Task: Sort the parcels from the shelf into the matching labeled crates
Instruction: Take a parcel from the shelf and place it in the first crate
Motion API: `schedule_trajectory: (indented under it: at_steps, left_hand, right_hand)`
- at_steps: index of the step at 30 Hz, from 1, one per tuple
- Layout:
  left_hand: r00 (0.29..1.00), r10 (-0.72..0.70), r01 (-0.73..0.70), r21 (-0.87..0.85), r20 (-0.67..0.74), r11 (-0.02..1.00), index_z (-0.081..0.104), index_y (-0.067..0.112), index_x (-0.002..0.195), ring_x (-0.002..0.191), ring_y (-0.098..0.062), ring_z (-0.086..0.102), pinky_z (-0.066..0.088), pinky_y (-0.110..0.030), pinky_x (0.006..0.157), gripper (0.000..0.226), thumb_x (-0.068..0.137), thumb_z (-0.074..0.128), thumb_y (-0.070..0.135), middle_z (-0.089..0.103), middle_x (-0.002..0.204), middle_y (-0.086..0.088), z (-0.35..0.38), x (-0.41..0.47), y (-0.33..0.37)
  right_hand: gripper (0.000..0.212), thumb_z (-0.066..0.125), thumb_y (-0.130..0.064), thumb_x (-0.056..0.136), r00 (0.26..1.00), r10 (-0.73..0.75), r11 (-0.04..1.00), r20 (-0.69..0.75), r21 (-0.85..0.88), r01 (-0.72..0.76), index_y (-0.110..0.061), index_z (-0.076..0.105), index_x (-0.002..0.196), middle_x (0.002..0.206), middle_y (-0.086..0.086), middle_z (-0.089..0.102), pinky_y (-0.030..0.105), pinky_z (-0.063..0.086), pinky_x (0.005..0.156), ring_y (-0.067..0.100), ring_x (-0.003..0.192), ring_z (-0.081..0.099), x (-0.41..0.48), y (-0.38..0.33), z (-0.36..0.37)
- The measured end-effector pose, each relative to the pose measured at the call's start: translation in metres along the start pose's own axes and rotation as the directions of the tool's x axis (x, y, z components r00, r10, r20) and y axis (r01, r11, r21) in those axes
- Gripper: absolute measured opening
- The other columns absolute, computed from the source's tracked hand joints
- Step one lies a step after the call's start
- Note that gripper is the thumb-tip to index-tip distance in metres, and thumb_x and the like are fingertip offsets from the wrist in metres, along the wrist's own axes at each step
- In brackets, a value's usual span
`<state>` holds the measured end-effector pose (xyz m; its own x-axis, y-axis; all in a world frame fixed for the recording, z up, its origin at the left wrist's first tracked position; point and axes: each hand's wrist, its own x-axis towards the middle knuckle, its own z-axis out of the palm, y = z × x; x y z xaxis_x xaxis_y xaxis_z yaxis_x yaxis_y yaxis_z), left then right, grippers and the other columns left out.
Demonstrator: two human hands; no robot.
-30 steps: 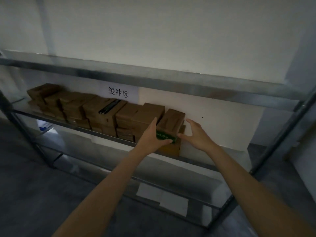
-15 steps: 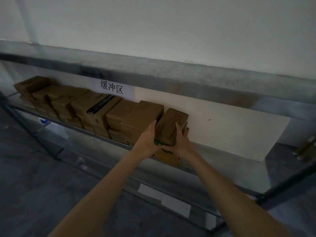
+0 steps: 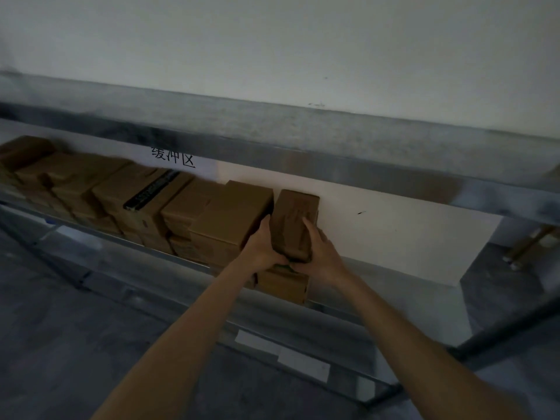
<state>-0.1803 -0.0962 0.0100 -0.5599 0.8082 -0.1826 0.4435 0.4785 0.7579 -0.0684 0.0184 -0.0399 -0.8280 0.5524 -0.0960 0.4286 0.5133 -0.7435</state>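
The right hand (image 3: pixel 318 256), open beside the parcel (image 3: pixel 295 219) a second ago, now clasps its right side; the left hand (image 3: pixel 262 253) grips its left. The parcel is on the shelf (image 3: pixel 333 311), above a lower box (image 3: pixel 285 284), at the right end of the row of boxes (image 3: pixel 230 213).

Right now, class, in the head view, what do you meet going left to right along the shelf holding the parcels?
Stacked parcels → box with the black strip → large plain box → left hand → held parcel, gripped by both hands → right hand → bare shelf end.
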Motion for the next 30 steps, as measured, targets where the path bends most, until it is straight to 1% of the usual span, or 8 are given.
schedule_trajectory:
  at_steps: [5,11,14,16,19,22,27,30]
  left_hand:
    - [0.999,-0.031,0.031,-0.035,0.009,0.999,0.012,0.012,0.150,0.133,-0.022,0.039,0.032,-0.021,0.098,0.114,0.064,0.087,0.012,0.040,0.147,-0.006,-0.003,0.000,-0.003]
    - [0.997,0.017,-0.012,-0.059,0.073,0.998,-0.007,0.006,0.151,0.139,-0.018,0.030,0.025,-0.021,0.104,0.129,0.063,0.087,0.009,0.032,0.151,-0.004,-0.011,-0.011,0.001]
    - [0.987,0.028,-0.015,-0.086,0.155,0.996,0.008,0.009,0.149,0.131,-0.011,0.036,0.026,-0.019,0.102,0.119,0.061,0.089,0.009,0.041,0.133,0.006,-0.016,-0.017,0.004]
    - [0.977,0.053,-0.028,-0.123,0.205,0.992,0.022,0.017,0.143,0.129,-0.016,0.043,0.033,-0.032,0.110,0.109,0.058,0.090,0.024,0.046,0.133,0.003,-0.020,-0.021,0.004]
    - [0.966,0.040,0.019,-0.225,0.255,0.974,0.014,0.027,0.151,0.131,-0.020,0.042,0.034,-0.043,0.112,0.121,0.053,0.081,0.051,0.042,0.143,-0.003,-0.027,-0.034,0.011]
    - [0.961,0.088,-0.011,-0.281,0.262,0.960,-0.002,0.023,0.154,0.141,-0.022,0.029,0.026,-0.043,0.116,0.118,0.070,0.079,0.045,0.026,0.155,-0.002,-0.032,-0.050,0.019]
    - [0.920,0.223,-0.129,-0.289,0.322,0.949,0.003,0.020,0.154,0.145,-0.023,0.019,0.020,-0.041,0.115,0.095,0.086,0.065,0.043,0.013,0.160,-0.005,-0.021,-0.089,0.042]
    - [0.875,0.337,-0.217,-0.341,0.347,0.915,0.014,0.024,0.153,0.143,-0.026,0.022,0.023,-0.038,0.113,0.073,0.094,0.053,0.042,0.013,0.158,-0.007,-0.006,-0.121,0.067]
  right_hand:
    - [0.121,0.083,-0.037,0.070,1.000,-0.007,0.999,-0.012,-0.032,0.007,-0.037,-0.004,0.153,0.156,0.006,0.026,0.045,0.032,0.112,0.031,0.133,0.036,0.000,0.000,0.001]
    - [0.125,0.084,-0.042,0.069,0.999,0.017,0.999,-0.041,-0.035,-0.019,-0.030,-0.006,0.154,0.156,0.002,0.027,0.039,0.026,0.113,0.028,0.134,0.035,-0.016,-0.009,-0.002]
    - [0.131,0.088,-0.041,0.066,0.998,0.010,1.000,-0.068,-0.002,-0.010,-0.026,-0.008,0.155,0.158,-0.001,0.024,0.038,0.019,0.116,0.021,0.139,0.030,-0.030,-0.016,-0.006]
    - [0.140,0.090,-0.044,0.059,0.996,0.019,0.998,-0.085,0.060,-0.014,-0.028,-0.011,0.154,0.159,-0.005,0.022,0.043,0.015,0.118,0.017,0.142,0.027,-0.043,-0.024,-0.006]
    - [0.148,0.094,-0.037,0.054,0.991,0.060,0.962,-0.118,0.272,-0.026,-0.036,-0.017,0.152,0.154,-0.010,0.027,0.044,0.030,0.117,0.012,0.138,0.033,-0.071,-0.039,-0.007]
    - [0.141,0.090,-0.013,0.065,0.972,0.119,0.916,-0.203,0.400,-0.028,-0.040,-0.021,0.147,0.143,-0.009,0.029,0.033,0.042,0.106,0.010,0.129,0.037,-0.102,-0.049,-0.012]
    - [0.136,0.087,-0.026,0.068,0.893,0.209,0.900,-0.400,0.436,-0.016,-0.040,-0.023,0.147,0.153,0.001,0.027,0.048,0.038,0.112,0.023,0.139,0.034,-0.161,-0.064,-0.015]
    - [0.139,0.085,-0.055,0.056,0.757,0.263,0.927,-0.599,0.375,-0.025,-0.037,-0.015,0.150,0.154,0.001,0.025,0.053,0.035,0.113,0.023,0.141,0.031,-0.205,-0.073,-0.015]
